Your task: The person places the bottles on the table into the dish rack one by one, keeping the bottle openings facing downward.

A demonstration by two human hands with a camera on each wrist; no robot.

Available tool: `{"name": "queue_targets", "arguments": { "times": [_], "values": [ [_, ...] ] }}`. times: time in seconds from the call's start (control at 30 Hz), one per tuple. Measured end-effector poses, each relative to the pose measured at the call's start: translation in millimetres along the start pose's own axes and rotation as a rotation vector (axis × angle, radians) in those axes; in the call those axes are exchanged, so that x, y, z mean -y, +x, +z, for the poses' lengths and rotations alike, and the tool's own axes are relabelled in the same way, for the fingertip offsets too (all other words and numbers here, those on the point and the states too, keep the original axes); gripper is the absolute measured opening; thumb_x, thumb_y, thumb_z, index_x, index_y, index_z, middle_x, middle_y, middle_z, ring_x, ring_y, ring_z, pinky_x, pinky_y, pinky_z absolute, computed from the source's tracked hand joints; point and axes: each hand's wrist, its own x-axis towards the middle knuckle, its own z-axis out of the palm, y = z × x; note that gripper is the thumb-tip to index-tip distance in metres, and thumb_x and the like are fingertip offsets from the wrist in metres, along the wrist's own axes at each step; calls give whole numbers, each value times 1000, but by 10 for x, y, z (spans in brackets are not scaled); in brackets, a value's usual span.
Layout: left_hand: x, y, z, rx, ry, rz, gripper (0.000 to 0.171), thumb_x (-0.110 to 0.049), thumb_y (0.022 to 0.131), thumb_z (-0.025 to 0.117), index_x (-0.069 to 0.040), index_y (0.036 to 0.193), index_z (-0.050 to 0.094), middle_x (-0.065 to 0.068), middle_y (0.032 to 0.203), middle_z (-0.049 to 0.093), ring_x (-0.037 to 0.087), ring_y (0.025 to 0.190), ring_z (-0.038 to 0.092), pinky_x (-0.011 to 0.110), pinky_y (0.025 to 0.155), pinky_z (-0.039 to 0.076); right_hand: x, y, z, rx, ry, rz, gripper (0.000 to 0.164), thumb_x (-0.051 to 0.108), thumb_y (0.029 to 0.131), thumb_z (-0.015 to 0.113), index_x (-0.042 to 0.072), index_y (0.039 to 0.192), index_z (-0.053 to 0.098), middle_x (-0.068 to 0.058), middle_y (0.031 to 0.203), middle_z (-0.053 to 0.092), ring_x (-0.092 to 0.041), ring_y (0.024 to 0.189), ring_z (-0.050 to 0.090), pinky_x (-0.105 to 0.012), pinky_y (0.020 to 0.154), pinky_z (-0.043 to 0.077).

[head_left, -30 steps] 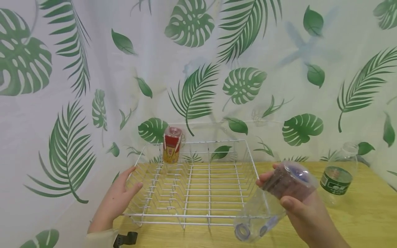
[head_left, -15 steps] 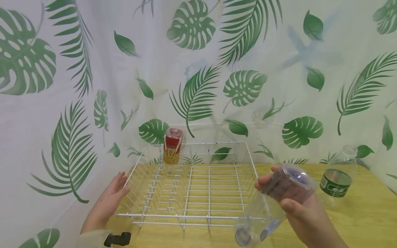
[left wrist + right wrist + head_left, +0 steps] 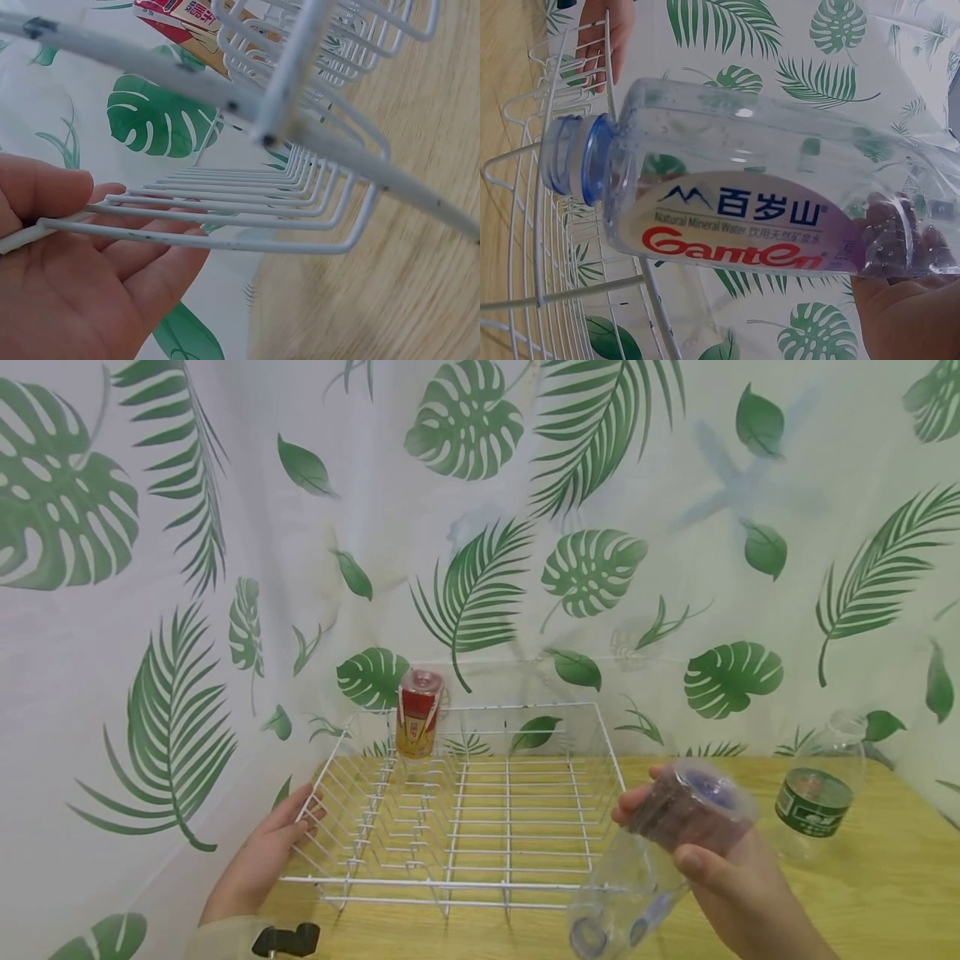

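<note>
A white wire dish rack [image 3: 507,887] stands on the wooden table. At its left side my left hand [image 3: 258,856] holds the rim. The left wrist view shows the thumb [image 3: 52,191] over the rim wire and the fingers spread along the outside of the side wires. My right hand [image 3: 731,881] grips a clear plastic water bottle [image 3: 742,217] near its base. The bottle tilts neck down over the rack's front right corner, its blue neck ring [image 3: 596,161] beside the wires. It looks empty apart from droplets; the label reads Ganten.
A red and yellow can [image 3: 418,714] stands upright in the rack's back left corner. A clear bottle with a green label [image 3: 813,802] stands on the table [image 3: 885,893] at the right. A leaf-print curtain [image 3: 480,610] hangs close behind and on the left.
My left hand came off the rack's left rim, moved out to the left, and now holds the rim again. The right hand and its bottle have hardly moved.
</note>
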Motion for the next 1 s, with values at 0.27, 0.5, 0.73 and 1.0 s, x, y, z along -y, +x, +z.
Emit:
{"name": "queue_targets", "arguments": {
  "times": [0.27, 0.5, 0.73, 1.0],
  "values": [
    [-8, -20, 8, 16, -39, 28, 58, -6, 109, 29, -5, 163, 7, 20, 167, 11, 41, 149, 22, 55, 120, 19, 7, -20, 57, 5, -1, 40, 49, -1, 105, 45, -5, 152, 31, -25, 137, 56, -36, 125, 58, -41, 108, 46],
    [6, -10, 13, 5, -46, 12, 58, -6, 109, 27, -5, 163, 6, 18, 167, 11, 41, 149, 21, 55, 120, 18, 35, 150, 167, 21, 48, -30, 52, -2, 102, 51, -5, 151, 34, -25, 138, 56, -36, 126, 57, -42, 109, 44],
    [15, -1, 24, -3, -53, 8, 58, -5, 108, 28, -3, 162, 5, 20, 167, 12, 41, 149, 21, 54, 120, 19, 56, 312, 236, -21, -4, -20, 58, 4, 102, 58, -2, 154, 33, -25, 137, 57, -37, 129, 56, -42, 111, 42],
    [25, 0, 5, 10, -46, 24, 59, -7, 109, 30, -4, 163, 5, 19, 167, 14, 41, 149, 22, 54, 120, 19, 2, 593, 285, 12, -21, 10, 46, 7, 103, 56, 1, 146, 42, -26, 140, 55, -38, 132, 52, -44, 113, 40]
  ]
}}
